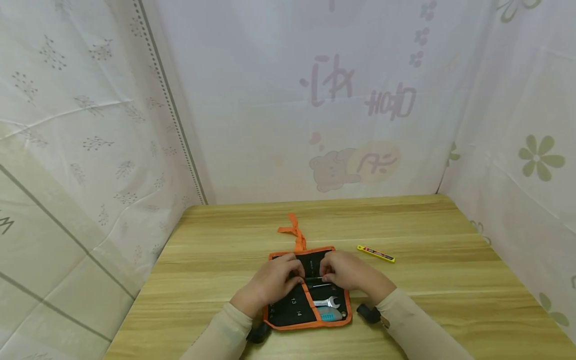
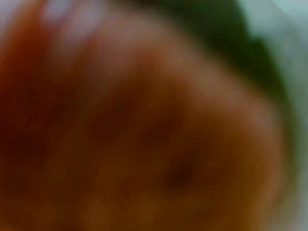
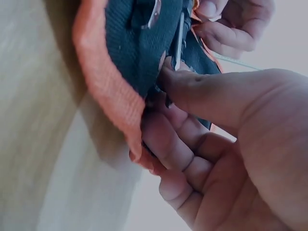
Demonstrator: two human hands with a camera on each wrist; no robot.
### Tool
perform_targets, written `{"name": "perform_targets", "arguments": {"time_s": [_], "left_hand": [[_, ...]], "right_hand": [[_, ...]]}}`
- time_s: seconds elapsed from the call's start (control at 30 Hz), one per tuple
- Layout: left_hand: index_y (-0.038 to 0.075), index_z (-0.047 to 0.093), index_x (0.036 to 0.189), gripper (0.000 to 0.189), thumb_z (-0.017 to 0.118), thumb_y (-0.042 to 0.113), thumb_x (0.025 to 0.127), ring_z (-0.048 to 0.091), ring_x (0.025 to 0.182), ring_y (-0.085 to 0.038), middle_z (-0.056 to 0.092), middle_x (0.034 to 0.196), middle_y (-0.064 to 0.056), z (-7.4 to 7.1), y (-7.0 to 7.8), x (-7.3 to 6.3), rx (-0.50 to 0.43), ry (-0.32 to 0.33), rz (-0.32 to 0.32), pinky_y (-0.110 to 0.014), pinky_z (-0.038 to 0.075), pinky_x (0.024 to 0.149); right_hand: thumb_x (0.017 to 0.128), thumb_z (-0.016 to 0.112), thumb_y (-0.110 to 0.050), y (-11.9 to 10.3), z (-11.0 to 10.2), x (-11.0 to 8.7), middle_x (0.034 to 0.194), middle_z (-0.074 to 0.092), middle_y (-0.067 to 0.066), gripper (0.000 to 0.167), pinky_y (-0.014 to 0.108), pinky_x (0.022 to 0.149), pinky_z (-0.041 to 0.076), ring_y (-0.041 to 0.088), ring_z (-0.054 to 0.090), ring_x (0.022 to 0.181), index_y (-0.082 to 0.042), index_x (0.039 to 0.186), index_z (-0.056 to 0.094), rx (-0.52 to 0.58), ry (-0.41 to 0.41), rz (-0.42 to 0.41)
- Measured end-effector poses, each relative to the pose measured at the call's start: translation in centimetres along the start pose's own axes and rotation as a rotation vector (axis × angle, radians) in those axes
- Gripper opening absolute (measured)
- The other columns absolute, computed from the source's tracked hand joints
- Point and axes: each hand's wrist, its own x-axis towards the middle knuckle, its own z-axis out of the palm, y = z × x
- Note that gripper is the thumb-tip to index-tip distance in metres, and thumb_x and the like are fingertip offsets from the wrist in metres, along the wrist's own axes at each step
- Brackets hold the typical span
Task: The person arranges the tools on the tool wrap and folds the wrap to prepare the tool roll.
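A black tool pouch with orange edging lies unfolded on the table. My left hand pinches it at the orange-trimmed pocket edge near the middle. Over the right half, my right hand pinches a slim dark screwdriver between thumb and fingers; its other end is hidden. In the right wrist view a bright screwdriver shaft runs beside the right thumb. Lower in the pouch's pockets sit an open-end wrench and a teal-handled tool. Only blurred skin fills the left wrist view.
An orange tie strap stretches from the pouch's far edge. To the right lies a flat yellow stick-shaped item with a dark and red label. Patterned cloth hangs behind and on both sides of the wooden table.
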Motion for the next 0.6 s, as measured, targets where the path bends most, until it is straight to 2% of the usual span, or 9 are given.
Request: {"name": "perform_targets", "arguments": {"time_s": [0.2,0.33,0.6], "left_hand": [[0.028,0.068,0.097,0.011,0.079,0.028,0.097,0.053,0.075,0.000,0.058,0.100,0.014,-0.28,-0.55,-0.10,-0.031,-0.013,-0.075,-0.022,0.049,0.067],[0.025,0.068,0.098,0.015,0.082,0.030,0.094,0.052,0.072,0.000,0.061,0.096,0.011,-0.35,-0.83,-0.23,-0.036,-0.017,-0.097,-0.023,0.047,0.063],[0.025,0.071,0.095,0.013,0.083,0.029,0.093,0.054,0.071,0.002,0.064,0.092,0.011,-0.42,-0.98,-0.29,-0.053,-0.042,-0.127,-0.023,0.049,0.065]], "right_hand": [[0.097,0.078,-0.018,0.27,-0.50,-0.11,0.084,0.061,-0.018,0.016,0.029,0.068,0.051,0.004,0.057,0.073,-0.026,0.085,0.072,0.045,-0.041,0.029],[0.097,0.078,-0.015,0.43,-0.67,-0.28,0.084,0.061,-0.018,0.016,0.029,0.068,0.051,0.004,0.057,0.073,-0.025,0.086,0.072,0.054,-0.047,0.033],[0.097,0.077,-0.011,0.34,-0.81,-0.52,0.083,0.061,-0.018,0.021,0.030,0.067,0.050,0.005,0.056,0.071,-0.027,0.084,0.070,0.054,-0.035,0.028]]}}
